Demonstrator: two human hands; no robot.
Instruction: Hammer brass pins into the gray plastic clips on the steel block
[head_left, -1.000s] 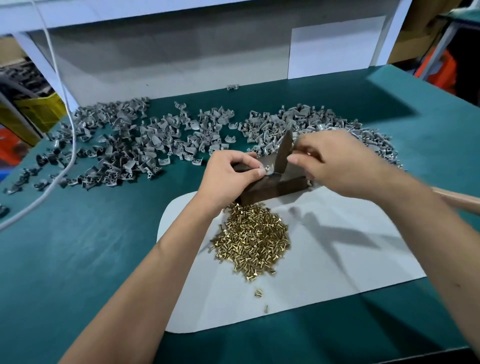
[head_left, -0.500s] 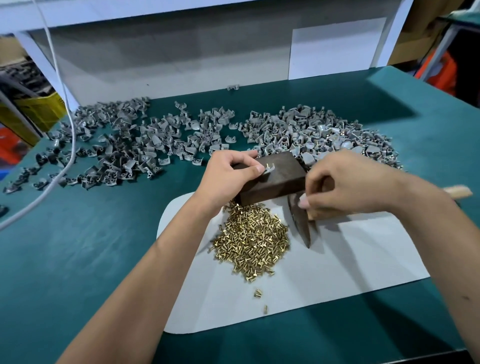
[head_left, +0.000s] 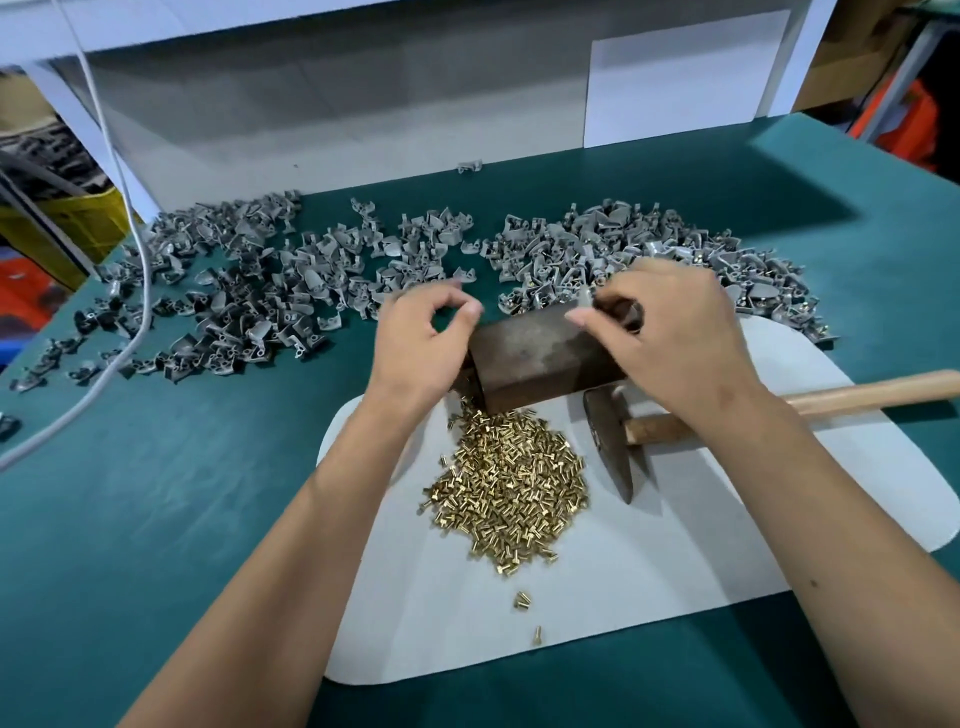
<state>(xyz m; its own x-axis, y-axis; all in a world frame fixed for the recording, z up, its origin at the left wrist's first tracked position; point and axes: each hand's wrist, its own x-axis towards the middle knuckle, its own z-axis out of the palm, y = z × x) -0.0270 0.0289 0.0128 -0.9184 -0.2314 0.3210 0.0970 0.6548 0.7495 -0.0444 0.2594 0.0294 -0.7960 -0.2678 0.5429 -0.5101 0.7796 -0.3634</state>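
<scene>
Green bench (head_left: 156, 519), right hand (head_left: 675, 332) hiding clip, hammer (head_left: 613, 447) handle cropped

dull rusty steel block (head_left: 540, 358), shiny brass pins (head_left: 511, 493)

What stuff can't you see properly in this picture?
All in the head view:
- Gray clip pinched by the right hand: fingers cover most of it, so whether a pin is in it is unclear.
- Hammer: the handle's end runs off the right edge, and the wrist hides its middle.
- Steel block: both hands cover its ends.
- Brass pins: too small to count.
</scene>
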